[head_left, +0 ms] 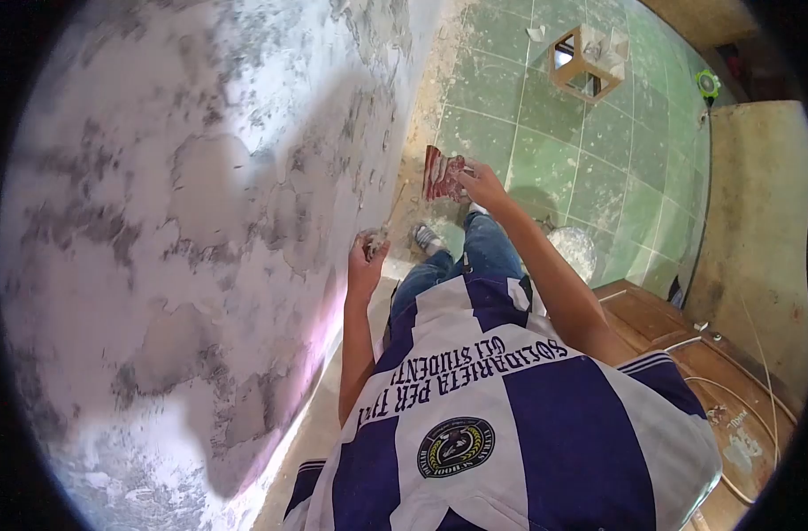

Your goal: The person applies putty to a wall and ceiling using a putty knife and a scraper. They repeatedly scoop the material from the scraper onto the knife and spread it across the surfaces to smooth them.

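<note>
My right hand (480, 184) grips a red putty spreader (441, 175) smeared with whitish filler, held out in front of my legs near the foot of the wall. Close to the wall, my left hand (365, 262) is closed, fingers curled round something small and greyish (375, 241) that I cannot make out. The wall (200, 257) on my left is patchy, with pale coating, grey bare areas and dark stains. Neither hand visibly touches it.
On the green tiled floor (545, 133), spotted with white splashes, stands a small wooden stool (588, 64). A white-smeared round container (574, 251) is by my right leg. A wooden panel (722, 389) with a cable lies at lower right; a green round device (707, 84) is farther back.
</note>
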{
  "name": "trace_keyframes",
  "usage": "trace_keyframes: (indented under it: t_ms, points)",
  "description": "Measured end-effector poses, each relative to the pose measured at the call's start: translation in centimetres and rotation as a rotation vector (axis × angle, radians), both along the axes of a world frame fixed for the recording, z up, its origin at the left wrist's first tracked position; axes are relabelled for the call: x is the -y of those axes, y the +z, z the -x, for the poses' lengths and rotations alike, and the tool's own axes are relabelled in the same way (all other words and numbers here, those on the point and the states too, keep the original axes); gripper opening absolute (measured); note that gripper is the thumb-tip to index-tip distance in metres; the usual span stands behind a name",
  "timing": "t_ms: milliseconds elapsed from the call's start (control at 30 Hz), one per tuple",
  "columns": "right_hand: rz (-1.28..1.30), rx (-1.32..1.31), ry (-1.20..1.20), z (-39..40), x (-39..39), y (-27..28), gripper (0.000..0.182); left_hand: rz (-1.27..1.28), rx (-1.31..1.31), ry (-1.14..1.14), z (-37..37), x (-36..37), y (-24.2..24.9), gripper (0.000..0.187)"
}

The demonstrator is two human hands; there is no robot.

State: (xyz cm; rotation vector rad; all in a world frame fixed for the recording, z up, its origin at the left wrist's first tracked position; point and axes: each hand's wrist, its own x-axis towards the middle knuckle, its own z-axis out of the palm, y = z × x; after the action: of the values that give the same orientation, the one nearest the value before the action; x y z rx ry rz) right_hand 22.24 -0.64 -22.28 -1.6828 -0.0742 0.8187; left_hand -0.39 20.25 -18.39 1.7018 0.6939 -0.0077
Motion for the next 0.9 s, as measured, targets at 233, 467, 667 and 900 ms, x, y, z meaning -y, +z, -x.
trace_keyframes:
  t_ms: [233, 467, 667, 900]
  points:
    - [0.009, -0.353, -0.019, 2.2, -3.7, -11.1, 0.020, -0.033, -0.279, 0.053, 3.3, 1.4, -0.3, 0.038]
    - [-0.024, -0.385, -0.079, 4.4, -11.8, -18.4, 0.036, 0.040, -0.287, 0.233, 3.7, 3.7, 0.3, 0.035]
    - [-0.094, -0.247, -0.037, 5.4, -17.5, -23.3, 0.033, 0.070, -0.216, 0.372, 2.8, 4.4, 1.4, 0.031]
    - [-0.007, -0.078, -0.030, 6.8, -18.7, -20.7, 0.045, 0.075, -0.229, 0.411, 2.4, 4.2, 2.0, 0.033]
